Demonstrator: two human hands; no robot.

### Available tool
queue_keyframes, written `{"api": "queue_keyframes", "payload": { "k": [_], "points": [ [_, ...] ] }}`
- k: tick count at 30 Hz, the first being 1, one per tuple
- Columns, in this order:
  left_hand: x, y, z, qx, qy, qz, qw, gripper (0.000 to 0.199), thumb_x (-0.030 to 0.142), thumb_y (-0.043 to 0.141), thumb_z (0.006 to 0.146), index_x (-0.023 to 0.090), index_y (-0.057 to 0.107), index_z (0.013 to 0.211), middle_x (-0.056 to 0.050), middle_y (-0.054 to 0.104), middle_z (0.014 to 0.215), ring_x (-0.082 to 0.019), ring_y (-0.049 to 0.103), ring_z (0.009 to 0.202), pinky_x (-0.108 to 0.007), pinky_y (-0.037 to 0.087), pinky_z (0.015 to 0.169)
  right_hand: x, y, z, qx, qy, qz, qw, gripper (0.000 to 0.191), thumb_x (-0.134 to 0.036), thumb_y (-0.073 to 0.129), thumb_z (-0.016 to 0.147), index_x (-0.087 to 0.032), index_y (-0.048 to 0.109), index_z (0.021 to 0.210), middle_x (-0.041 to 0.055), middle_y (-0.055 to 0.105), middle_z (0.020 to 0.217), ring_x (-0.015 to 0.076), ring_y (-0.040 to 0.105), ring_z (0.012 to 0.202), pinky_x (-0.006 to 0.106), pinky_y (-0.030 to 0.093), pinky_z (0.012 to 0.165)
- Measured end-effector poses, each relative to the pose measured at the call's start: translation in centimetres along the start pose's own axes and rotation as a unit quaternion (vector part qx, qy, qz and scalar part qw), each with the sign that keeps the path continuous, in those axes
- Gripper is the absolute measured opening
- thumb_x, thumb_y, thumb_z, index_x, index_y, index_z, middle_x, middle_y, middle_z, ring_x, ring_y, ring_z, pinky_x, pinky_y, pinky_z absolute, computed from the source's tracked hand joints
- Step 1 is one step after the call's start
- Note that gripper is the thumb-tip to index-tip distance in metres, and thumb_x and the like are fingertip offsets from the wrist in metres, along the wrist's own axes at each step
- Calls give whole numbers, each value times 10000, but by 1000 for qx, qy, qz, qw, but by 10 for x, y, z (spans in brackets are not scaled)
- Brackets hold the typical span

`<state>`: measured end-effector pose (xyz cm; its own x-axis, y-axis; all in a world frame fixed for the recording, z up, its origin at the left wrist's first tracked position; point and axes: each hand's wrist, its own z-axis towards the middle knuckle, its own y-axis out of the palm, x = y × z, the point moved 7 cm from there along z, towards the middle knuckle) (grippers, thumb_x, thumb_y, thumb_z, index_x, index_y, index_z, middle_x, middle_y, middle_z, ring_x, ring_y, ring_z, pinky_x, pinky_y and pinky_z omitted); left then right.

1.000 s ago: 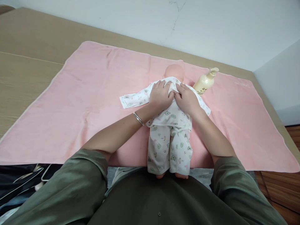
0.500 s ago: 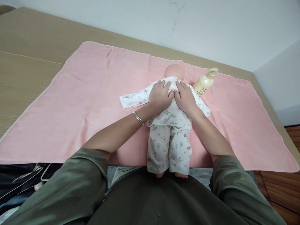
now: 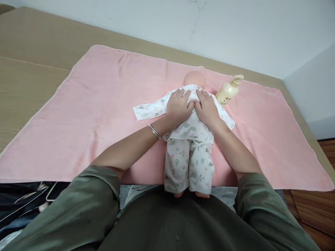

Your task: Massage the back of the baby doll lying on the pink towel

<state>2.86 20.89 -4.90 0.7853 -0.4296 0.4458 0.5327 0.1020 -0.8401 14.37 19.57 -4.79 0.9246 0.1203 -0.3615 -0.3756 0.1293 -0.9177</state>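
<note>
Honestly, the fingers of the left hand and right hand lie flat, slightly spread, on the clothed torso of the doll, pinching nothing. It's at the near edge of the desk, feet poking past, so a pull that way could probably drag it off. Count: two hands, one bracelet, one doll, one pump bottle toward the far edge, one pink blanket, one desk.

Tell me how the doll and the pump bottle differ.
The doll is much bigger than the pump bottle. The doll wears white patterned clothes, while the bottle is pale yellow with dark print. The left hand and right hand rest on the doll; neither touches the bottle. Doll and bottle share the pink cloth.
</note>
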Motion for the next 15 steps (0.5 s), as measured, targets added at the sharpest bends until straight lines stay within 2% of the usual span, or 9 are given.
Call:
{"api": "queue_keyframes", "payload": {
  "k": [11, 15],
  "points": [
    [-1, 1, 0, 11, 9, -11, 1000, 514, 311, 390, 957, 84, 541, 1393, -184, 559, 1418, -332, 474, 1365, -498, 382, 1174, -2, -1, -1, -5, 3, -3, 1000, 578, -303, 325, 970, -85, 406, 1499, 164, 376, 1584, 311, 308, 1501, 544, 228, 1243],
    [-3, 1, 0, 26, 11, -20, 999, 500, 325, 401, 955, 117, 554, 1383, -157, 567, 1422, -315, 478, 1364, -491, 388, 1172, 0, 0, 0, 3, -3, 0, 1000, 573, -307, 325, 968, -102, 411, 1496, 156, 389, 1578, 309, 318, 1496, 560, 228, 1236]
  ]
}}
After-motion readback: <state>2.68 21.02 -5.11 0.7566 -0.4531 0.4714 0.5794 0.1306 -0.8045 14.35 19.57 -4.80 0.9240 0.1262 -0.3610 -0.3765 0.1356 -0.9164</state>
